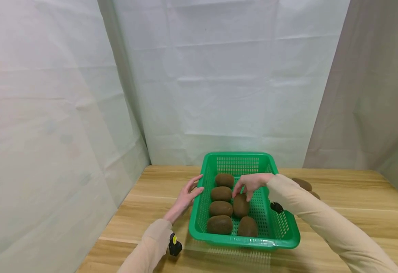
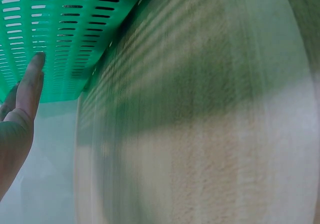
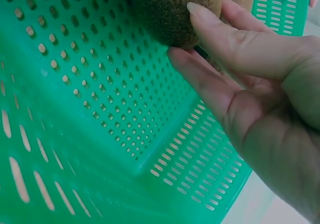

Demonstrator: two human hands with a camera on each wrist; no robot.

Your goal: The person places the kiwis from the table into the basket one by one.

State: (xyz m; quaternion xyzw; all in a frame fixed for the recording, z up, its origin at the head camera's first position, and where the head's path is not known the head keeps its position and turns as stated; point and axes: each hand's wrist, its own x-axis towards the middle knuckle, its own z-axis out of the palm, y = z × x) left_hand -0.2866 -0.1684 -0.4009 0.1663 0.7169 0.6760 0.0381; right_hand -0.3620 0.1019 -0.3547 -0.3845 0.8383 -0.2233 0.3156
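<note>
My right hand [image 1: 251, 183] reaches down into a green plastic basket [image 1: 239, 242]. Its thumb and fingers pinch the far end of a brown kiwi [image 1: 241, 206], which the right wrist view shows as a fuzzy kiwi [image 3: 172, 14] between the fingertips. To the left of that fruit, several kiwis [image 1: 221, 209] lie in a column along the basket's left wall. One more kiwi [image 1: 248, 226] lies close to the near wall. My left hand [image 1: 186, 193] is at the basket's left side, fingers extended toward the rim; the left wrist view has a fingertip against the slotted wall [image 2: 55, 44].
Outside the basket, right of it and partly behind my right forearm, lie more kiwis [image 1: 302, 184]. The wooden table [image 1: 349, 193] carries everything. White sheeting [image 1: 233, 83] hangs behind the table and on its left; a greyish sheet [image 1: 362, 94] hangs on the right.
</note>
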